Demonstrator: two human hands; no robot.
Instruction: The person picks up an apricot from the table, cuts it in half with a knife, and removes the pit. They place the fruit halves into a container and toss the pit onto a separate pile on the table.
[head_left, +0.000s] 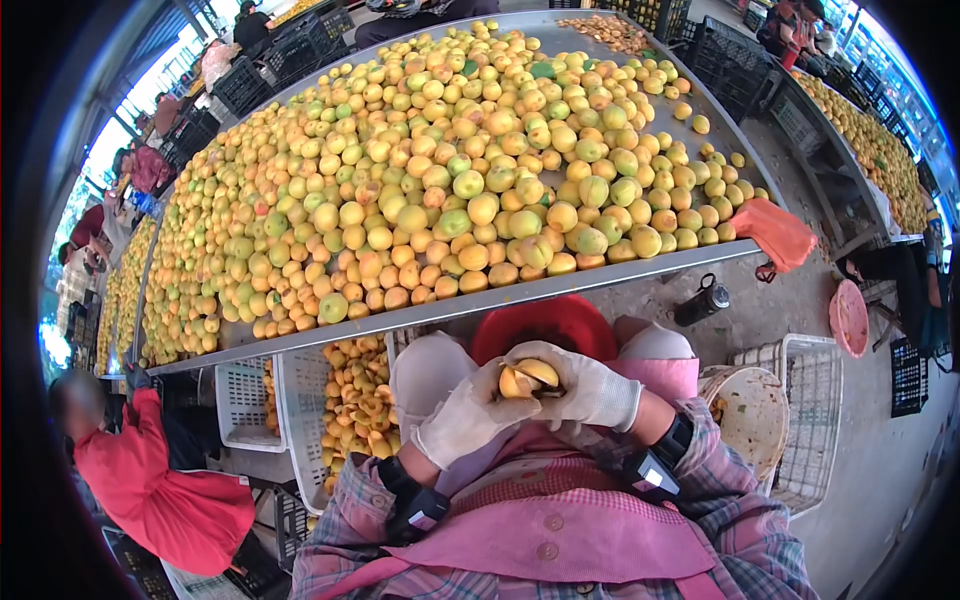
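Note:
Both of my hands wear whitish gloves and meet above my lap. Between them is a yellow-orange apricot (528,377), split partly apart into two halves. My left hand (470,410) grips it from the left side, and my right hand (590,388) grips it from the right. Just beyond the hands, a red basin (545,318) sits between my knees, its inside partly hidden by the gloves. A large heap of whole apricots (400,180) covers the metal table (450,307) in front of me.
Left of my legs, a white crate (302,400) holds split apricots. On the right are a whitish bucket (752,415), another white crate (812,420), a black bottle (703,300) and an orange-red bag (775,235) at the table corner. A person in red (165,480) sits left.

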